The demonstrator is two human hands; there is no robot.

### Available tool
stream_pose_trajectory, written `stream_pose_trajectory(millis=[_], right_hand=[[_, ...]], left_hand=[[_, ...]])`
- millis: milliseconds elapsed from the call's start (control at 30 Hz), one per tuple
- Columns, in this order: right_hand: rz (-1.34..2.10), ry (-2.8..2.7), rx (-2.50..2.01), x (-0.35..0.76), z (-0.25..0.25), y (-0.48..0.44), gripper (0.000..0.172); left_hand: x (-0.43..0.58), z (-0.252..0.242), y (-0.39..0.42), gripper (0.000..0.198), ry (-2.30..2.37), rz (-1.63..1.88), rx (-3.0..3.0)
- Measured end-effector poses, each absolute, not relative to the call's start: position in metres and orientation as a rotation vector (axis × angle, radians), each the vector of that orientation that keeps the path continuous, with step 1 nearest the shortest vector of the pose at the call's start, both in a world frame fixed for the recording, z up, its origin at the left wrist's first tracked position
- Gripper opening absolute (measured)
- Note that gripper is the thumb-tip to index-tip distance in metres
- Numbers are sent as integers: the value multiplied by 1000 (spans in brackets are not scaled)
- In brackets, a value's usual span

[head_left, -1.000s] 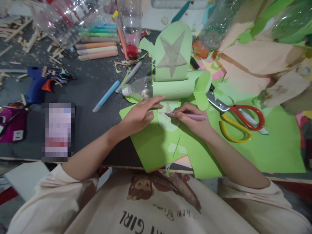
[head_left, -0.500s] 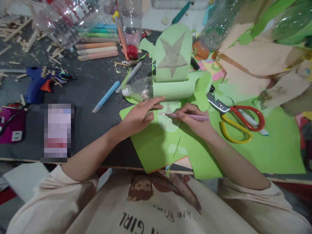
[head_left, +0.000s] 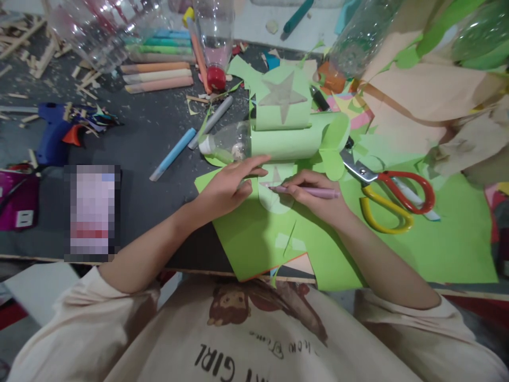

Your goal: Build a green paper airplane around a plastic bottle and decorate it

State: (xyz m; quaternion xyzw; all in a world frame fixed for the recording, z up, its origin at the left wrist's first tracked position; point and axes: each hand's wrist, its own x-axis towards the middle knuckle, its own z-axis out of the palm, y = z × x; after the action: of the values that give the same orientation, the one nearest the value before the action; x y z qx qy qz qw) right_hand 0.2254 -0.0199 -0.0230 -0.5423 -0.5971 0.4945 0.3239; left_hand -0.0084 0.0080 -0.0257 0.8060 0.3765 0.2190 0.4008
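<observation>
My right hand (head_left: 318, 200) grips a light purple felt-tip pen (head_left: 328, 194). Its tip meets a rounded light green paper wing (head_left: 275, 206) that bears a drawn star. My left hand (head_left: 225, 187) lies with fingers stretched out over the wing's left edge, the index finger by the paper-wrapped body. That body is a clear plastic bottle (head_left: 227, 142) on its side, its white cap to the left, wrapped in light green paper (head_left: 284, 146). A second wing (head_left: 262, 118) with a grey filled-in star rises on the far side. Rounded green tail pieces (head_left: 334, 139) stand at the right end.
Scissors (head_left: 363, 174) with red and yellow handles lie open on green sheets (head_left: 457, 249) to the right. At left are a blue glue gun (head_left: 51, 135), a blurred phone (head_left: 91, 212) and wood bits. Pens (head_left: 173, 154), plastic bottles (head_left: 214, 32) and paper scraps spread across the far side.
The far wing with the grey star has tipped and looks shorter, showing scraps behind it. The pen tip has shifted very slightly on the near wing. My left hand stays in place.
</observation>
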Motion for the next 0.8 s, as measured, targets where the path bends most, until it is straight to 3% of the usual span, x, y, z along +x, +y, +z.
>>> stream_pose_trajectory(millis=[800], right_hand=[[1277,-1505,-1383,225,-25,-21,23]], left_hand=[[-7,-27,9,57,924,595,2051]])
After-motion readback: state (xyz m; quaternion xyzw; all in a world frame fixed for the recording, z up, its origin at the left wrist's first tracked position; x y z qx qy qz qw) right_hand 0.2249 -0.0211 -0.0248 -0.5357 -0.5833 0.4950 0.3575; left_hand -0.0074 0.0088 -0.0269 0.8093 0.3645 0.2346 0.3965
